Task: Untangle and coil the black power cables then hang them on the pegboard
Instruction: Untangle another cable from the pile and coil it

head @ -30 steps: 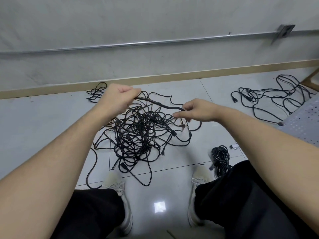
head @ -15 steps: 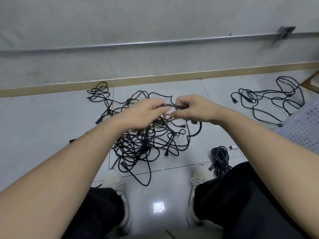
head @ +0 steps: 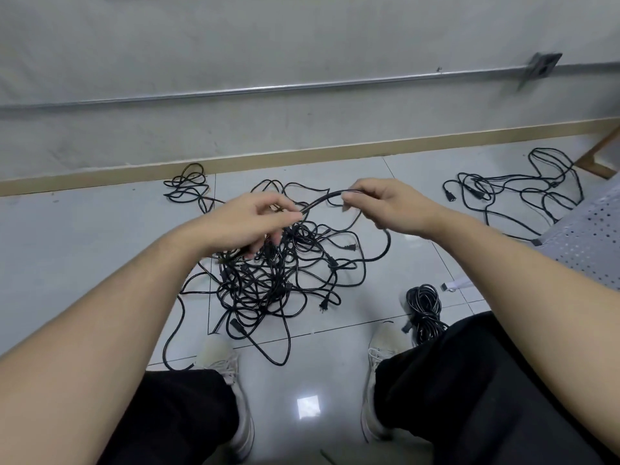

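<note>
A big tangle of black power cables [head: 278, 280] lies on the tiled floor in front of my feet. One black cable [head: 322, 200] is lifted out of it and spans between my hands. My left hand [head: 251, 223] pinches the cable's lower end just above the tangle. My right hand [head: 385, 206] pinches the same cable higher up and to the right. A coiled black cable [head: 423, 305] lies by my right shoe. A white perforated pegboard [head: 590, 243] lies at the right edge.
Another loose spread of black cables [head: 516, 193] lies at the far right, and a small bunch [head: 188, 184] near the baseboard. A white strap [head: 458, 284] lies beside the coil. My two shoes and dark trouser legs fill the bottom. A wooden leg [head: 600, 156] stands far right.
My left hand came in from the far left toward my right hand; now the hands have drawn apart again, with a short stretch of cable between them.
</note>
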A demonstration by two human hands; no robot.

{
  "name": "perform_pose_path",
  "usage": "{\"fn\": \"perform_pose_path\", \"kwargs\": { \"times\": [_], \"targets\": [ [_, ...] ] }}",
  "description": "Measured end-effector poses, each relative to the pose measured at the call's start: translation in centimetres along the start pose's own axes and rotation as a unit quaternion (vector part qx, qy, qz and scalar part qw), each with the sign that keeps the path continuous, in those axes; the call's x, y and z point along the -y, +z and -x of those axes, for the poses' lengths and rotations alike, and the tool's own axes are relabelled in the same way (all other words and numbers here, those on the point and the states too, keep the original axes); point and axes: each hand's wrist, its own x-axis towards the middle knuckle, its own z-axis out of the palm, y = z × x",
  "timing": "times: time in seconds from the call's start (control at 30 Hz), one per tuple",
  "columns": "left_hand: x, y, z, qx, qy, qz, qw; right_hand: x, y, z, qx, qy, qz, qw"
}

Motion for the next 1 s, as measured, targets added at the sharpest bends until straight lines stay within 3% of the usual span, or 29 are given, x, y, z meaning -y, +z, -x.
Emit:
{"fn": "perform_pose_path", "kwargs": {
  "times": [0.1,0.17,0.23,0.4,0.47,0.53,0.7,0.83,1.0],
  "targets": [
    [-0.8,2.1,-0.8,0.006,0.048,-0.038,0.998,1.7,1.1,0.3,0.011,-0.064,0.022,0.998],
    [-1.2,2.4,-1.3,-0.016,0.070,-0.062,0.995,2.2,1.1,0.5,0.020,-0.052,0.001,0.998],
    [-1.6,2.0,-1.5,-0.043,0.083,-0.003,0.996,2.0,0.5,0.7,0.048,-0.016,0.006,0.999],
    [-2.2,-0.8,-0.7,-0.113,0.088,0.206,0.968,-1.6,-0.3,0.5,0.141,0.108,0.153,0.972],
    [-1.1,-2.3,-0.2,-0.144,0.083,0.205,0.965,-3.4,-1.0,0.5,0.114,0.128,0.075,0.982],
    [0.0,-3.2,0.4,-0.159,0.063,0.126,0.977,-4.1,-1.8,0.7,0.056,0.128,-0.007,0.990],
    [0.8,-2.7,1.0,-0.035,-0.046,0.013,0.998,-2.6,-1.9,0.4,-0.035,0.093,-0.061,0.993],
    [-0.9,-0.2,0.3,0.042,-0.023,0.039,0.998,-0.1,-0.8,0.2,-0.011,0.049,-0.018,0.999],
    [-1.6,3.0,-0.7,0.080,-0.007,-0.085,0.993,2.0,0.6,0.4,-0.012,-0.014,0.019,1.000]
  ]
}}
